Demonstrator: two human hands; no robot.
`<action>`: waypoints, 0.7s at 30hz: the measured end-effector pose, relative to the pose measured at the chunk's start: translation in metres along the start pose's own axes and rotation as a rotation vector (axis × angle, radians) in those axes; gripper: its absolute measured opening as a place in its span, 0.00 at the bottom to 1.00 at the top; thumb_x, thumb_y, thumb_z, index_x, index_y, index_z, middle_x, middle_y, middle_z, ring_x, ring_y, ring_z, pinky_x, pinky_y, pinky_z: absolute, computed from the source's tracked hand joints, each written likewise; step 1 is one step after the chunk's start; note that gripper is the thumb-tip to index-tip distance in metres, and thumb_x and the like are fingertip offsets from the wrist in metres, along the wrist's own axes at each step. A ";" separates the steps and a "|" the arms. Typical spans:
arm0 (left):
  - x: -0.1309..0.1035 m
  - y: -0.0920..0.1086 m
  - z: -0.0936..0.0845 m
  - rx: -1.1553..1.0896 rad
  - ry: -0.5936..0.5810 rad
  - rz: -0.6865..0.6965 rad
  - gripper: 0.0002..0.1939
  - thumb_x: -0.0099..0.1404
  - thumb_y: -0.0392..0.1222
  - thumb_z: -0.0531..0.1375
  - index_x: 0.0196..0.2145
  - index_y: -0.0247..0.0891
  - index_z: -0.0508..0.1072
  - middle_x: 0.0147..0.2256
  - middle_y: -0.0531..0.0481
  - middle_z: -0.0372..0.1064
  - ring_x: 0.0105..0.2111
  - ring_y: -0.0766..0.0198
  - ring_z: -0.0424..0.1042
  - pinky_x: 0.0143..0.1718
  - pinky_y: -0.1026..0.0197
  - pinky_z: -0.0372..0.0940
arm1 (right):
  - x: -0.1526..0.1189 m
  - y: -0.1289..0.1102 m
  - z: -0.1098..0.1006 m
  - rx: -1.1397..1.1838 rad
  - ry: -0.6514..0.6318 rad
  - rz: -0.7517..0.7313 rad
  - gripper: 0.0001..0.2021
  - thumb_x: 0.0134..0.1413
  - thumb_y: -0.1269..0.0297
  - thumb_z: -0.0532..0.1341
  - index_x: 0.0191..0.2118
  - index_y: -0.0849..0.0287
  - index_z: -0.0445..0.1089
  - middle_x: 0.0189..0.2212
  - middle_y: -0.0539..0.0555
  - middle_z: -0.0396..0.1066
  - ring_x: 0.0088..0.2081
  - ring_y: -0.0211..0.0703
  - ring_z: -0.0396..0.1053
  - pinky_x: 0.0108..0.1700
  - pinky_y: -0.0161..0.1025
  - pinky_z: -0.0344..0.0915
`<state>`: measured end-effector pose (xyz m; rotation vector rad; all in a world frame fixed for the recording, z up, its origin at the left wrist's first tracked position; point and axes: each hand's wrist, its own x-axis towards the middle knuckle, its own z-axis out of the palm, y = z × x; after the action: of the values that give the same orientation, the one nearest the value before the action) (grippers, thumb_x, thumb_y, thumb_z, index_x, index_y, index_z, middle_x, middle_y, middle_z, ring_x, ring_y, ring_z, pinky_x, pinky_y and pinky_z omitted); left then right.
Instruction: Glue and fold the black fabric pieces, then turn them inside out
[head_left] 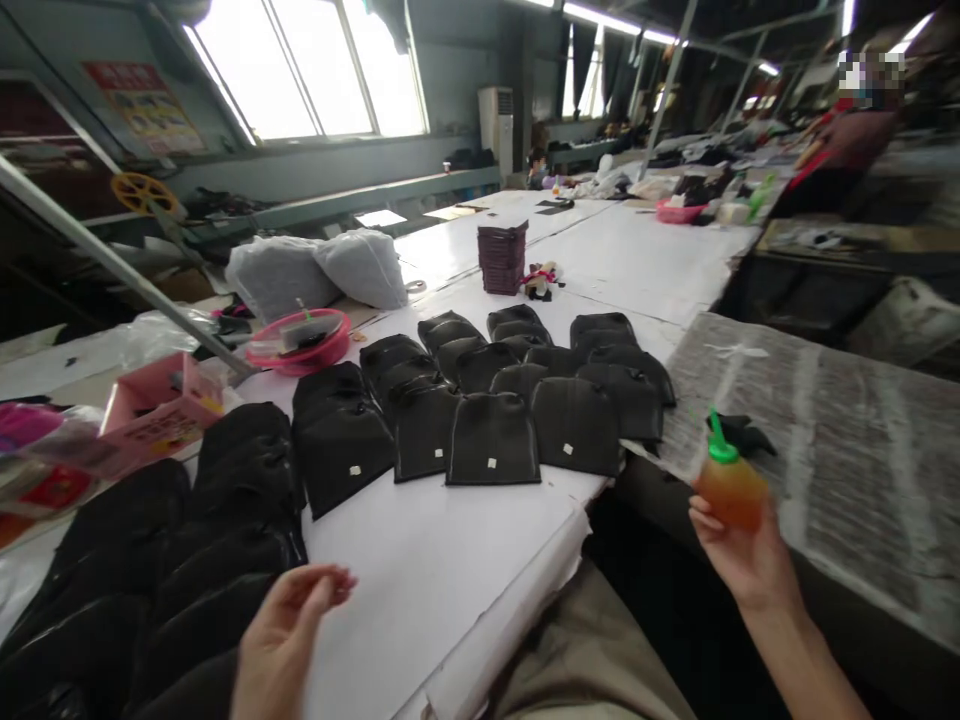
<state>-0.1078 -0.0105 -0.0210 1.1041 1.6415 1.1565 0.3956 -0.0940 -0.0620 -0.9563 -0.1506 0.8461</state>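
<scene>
My right hand (739,550) is wrapped around a squeeze bottle (733,492) of orange liquid with a green nozzle, held upright to the right of the table. Above the white table surface at lower left, my left hand (289,625) has its fingers curled together; whether anything small is between them cannot be made out. Overlapping black fabric pieces (493,440) lie in rows ahead of it, several with a small pale square near the lower edge. More black pieces (225,540) are spread beside my left hand.
A pink box (161,410) and a pink basin (300,342) stand at the left, near grey wrapped bundles (322,268). Farther back is a dark maroon stack (502,258). A slanted metal pole (127,270) crosses the left side. A co-worker (847,140) stands far right.
</scene>
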 end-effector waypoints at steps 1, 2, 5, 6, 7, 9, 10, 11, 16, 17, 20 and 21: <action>-0.004 -0.003 0.030 -0.031 -0.120 0.037 0.18 0.49 0.64 0.68 0.31 0.51 0.77 0.30 0.58 0.78 0.35 0.51 0.78 0.40 0.48 0.73 | 0.003 -0.012 -0.011 -0.003 0.018 -0.041 0.26 0.38 0.42 0.74 0.41 0.53 0.78 0.34 0.55 0.75 0.25 0.38 0.67 0.16 0.30 0.63; -0.009 -0.005 0.061 -0.052 -0.234 0.060 0.17 0.52 0.61 0.68 0.30 0.47 0.77 0.30 0.53 0.77 0.33 0.51 0.77 0.38 0.50 0.73 | 0.006 -0.024 -0.023 -0.002 0.038 -0.082 0.26 0.40 0.43 0.74 0.42 0.53 0.78 0.35 0.55 0.75 0.26 0.39 0.68 0.16 0.31 0.64; -0.036 -0.001 0.151 -0.049 -0.631 0.136 0.16 0.59 0.59 0.65 0.30 0.43 0.76 0.28 0.48 0.75 0.31 0.54 0.76 0.35 0.55 0.71 | 0.014 -0.054 -0.052 0.020 0.098 -0.195 0.26 0.38 0.44 0.76 0.43 0.53 0.78 0.36 0.56 0.75 0.27 0.39 0.70 0.17 0.30 0.65; -0.047 0.001 0.174 -0.045 -0.747 0.155 0.16 0.62 0.57 0.63 0.30 0.42 0.76 0.29 0.48 0.75 0.31 0.55 0.75 0.36 0.56 0.70 | 0.017 -0.062 -0.059 0.028 0.118 -0.223 0.28 0.36 0.44 0.76 0.42 0.54 0.78 0.36 0.56 0.76 0.27 0.39 0.70 0.17 0.30 0.65; -0.057 0.003 0.194 -0.042 -0.841 0.170 0.15 0.63 0.56 0.62 0.31 0.42 0.75 0.29 0.48 0.74 0.31 0.56 0.75 0.36 0.56 0.70 | 0.020 -0.069 -0.065 0.031 0.135 -0.236 0.29 0.34 0.44 0.77 0.42 0.55 0.78 0.37 0.57 0.76 0.27 0.39 0.70 0.17 0.29 0.64; -0.072 0.002 0.222 -0.026 -0.984 0.206 0.14 0.66 0.54 0.61 0.32 0.42 0.75 0.29 0.48 0.73 0.32 0.57 0.74 0.37 0.57 0.68 | 0.028 -0.081 -0.075 0.043 0.184 -0.254 0.32 0.29 0.44 0.78 0.42 0.57 0.77 0.36 0.58 0.77 0.26 0.38 0.71 0.18 0.27 0.65; -0.076 -0.001 0.232 -0.015 -1.033 0.227 0.13 0.66 0.54 0.60 0.32 0.42 0.75 0.30 0.49 0.73 0.32 0.57 0.73 0.37 0.57 0.68 | 0.033 -0.085 -0.078 0.049 0.212 -0.263 0.32 0.28 0.45 0.79 0.41 0.57 0.76 0.35 0.56 0.78 0.26 0.37 0.71 0.18 0.27 0.65; -0.078 -0.006 0.239 -0.002 -1.068 0.247 0.13 0.67 0.53 0.60 0.32 0.42 0.75 0.30 0.49 0.73 0.32 0.57 0.73 0.37 0.57 0.68 | 0.039 -0.087 -0.081 0.052 0.237 -0.282 0.32 0.27 0.45 0.79 0.40 0.57 0.75 0.34 0.55 0.77 0.26 0.38 0.72 0.18 0.27 0.65; -0.072 -0.036 0.250 -0.032 -1.041 0.157 0.13 0.64 0.55 0.62 0.33 0.43 0.74 0.30 0.49 0.73 0.31 0.57 0.73 0.34 0.57 0.68 | 0.069 -0.082 -0.081 0.038 0.265 -0.331 0.30 0.29 0.46 0.79 0.38 0.57 0.73 0.31 0.51 0.77 0.28 0.39 0.74 0.20 0.27 0.69; -0.070 -0.039 0.250 -0.060 -1.025 0.113 0.14 0.64 0.56 0.62 0.33 0.43 0.74 0.30 0.49 0.73 0.30 0.57 0.73 0.33 0.57 0.68 | 0.074 -0.078 -0.078 0.030 0.255 -0.328 0.30 0.29 0.47 0.79 0.38 0.57 0.73 0.31 0.51 0.77 0.28 0.39 0.74 0.21 0.28 0.70; -0.067 -0.041 0.250 -0.150 -1.015 0.013 0.16 0.64 0.58 0.63 0.33 0.42 0.73 0.31 0.49 0.73 0.29 0.59 0.73 0.31 0.58 0.68 | 0.090 -0.065 -0.062 -0.001 0.213 -0.319 0.29 0.30 0.50 0.80 0.39 0.57 0.73 0.34 0.51 0.77 0.30 0.40 0.75 0.25 0.30 0.74; -0.066 -0.040 0.250 -0.174 -1.018 -0.002 0.17 0.63 0.59 0.63 0.33 0.41 0.73 0.30 0.48 0.73 0.29 0.59 0.73 0.30 0.58 0.68 | 0.094 -0.060 -0.057 -0.009 0.201 -0.321 0.28 0.31 0.51 0.80 0.39 0.56 0.73 0.35 0.51 0.77 0.32 0.40 0.75 0.27 0.31 0.75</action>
<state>0.1380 -0.0217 -0.1095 1.2642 0.7294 0.5324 0.5203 -0.0835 -0.0717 -0.9879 -0.1298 0.4521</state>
